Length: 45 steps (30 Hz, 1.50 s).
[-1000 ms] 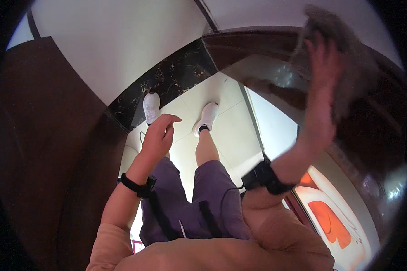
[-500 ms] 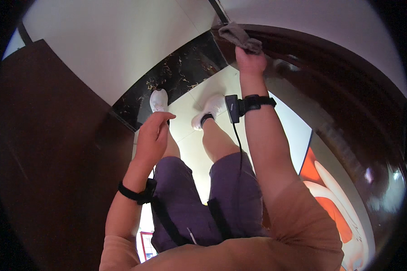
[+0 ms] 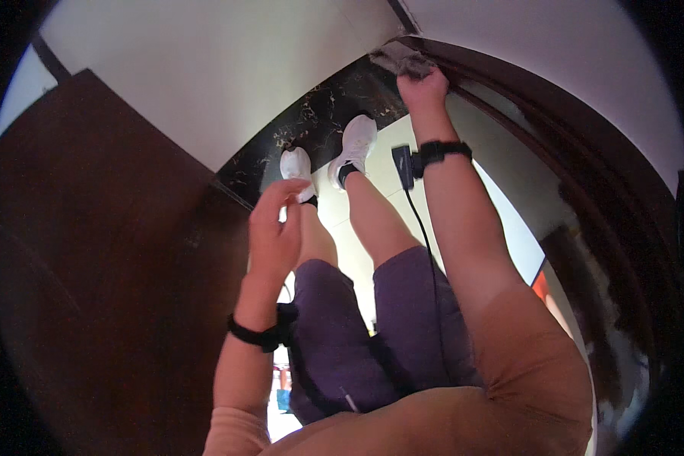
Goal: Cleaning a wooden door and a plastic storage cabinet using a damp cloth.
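Observation:
My right hand (image 3: pixel 424 90), arm stretched far forward, grips a grey-brown cloth (image 3: pixel 400 58). The cloth is bunched over the fingers and lies at the end of a glossy dark brown wooden trim (image 3: pixel 482 74), close to the wall corner. The fingertips are hidden by the cloth. My left hand (image 3: pixel 275 232) hangs in front of my body with nothing in it. Its fingers are loosely bent, the thumb apart from them. Black straps circle both wrists; the right one carries a small black box (image 3: pixel 403 167) with a cable.
A large dark brown panel (image 3: pixel 106 243) fills the left side. Ahead, a pale wall (image 3: pixel 228 68) meets a black marble strip (image 3: pixel 311 114) with gold veins. My white shoes (image 3: pixel 359 137) stand near this strip, on a pale tiled floor (image 3: pixel 395 140).
My right foot has stepped forward to the marble strip. The view has shifted, and the orange and white picture at the right is mostly out of sight. The cloth stays in my right hand.

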Available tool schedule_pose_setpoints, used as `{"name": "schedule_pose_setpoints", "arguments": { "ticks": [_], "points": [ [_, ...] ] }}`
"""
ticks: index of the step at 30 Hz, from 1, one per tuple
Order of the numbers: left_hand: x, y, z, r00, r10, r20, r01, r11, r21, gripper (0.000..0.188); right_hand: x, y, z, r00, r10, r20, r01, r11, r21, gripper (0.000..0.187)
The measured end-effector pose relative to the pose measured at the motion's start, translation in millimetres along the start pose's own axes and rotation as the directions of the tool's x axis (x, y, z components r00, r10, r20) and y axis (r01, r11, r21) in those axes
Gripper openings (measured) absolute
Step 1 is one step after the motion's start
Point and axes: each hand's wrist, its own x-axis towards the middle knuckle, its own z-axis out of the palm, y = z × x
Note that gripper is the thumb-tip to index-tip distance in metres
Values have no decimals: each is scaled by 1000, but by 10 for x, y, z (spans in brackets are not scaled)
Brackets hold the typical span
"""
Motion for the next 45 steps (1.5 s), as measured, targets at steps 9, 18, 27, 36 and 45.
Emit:
{"name": "schedule_pose_setpoints", "arguments": {
  "ticks": [9, 18, 27, 36, 45],
  "points": [
    [911, 469, 476, 846, -335, 414, 532, 547, -646, 61, -1652, -912, 498, 787, 540, 298, -548, 834, -62, 49],
    [472, 1189, 672, 926, -20, 378, 220, 842, -493, 33, -2439, -1081, 158, 901, -110, 420, 366, 714, -597, 57],
    [300, 2624, 676, 566, 760, 319, -522, 630, -575, 52, -2848, -1057, 88, 969, 78, 233, 159, 527, -835, 49],
    [-425, 3843, 1016, 131, 981, 140, -755, 190, -628, 76, -3276, -1110, -2, 970, 19, 242, 204, 480, -853, 36],
    [-778, 4246, 1061, 13, 995, -103, -744, -59, -666, 75, -3399, -1122, -266, 966, 66, 251, 206, 394, -896, 40]
  ]
}}
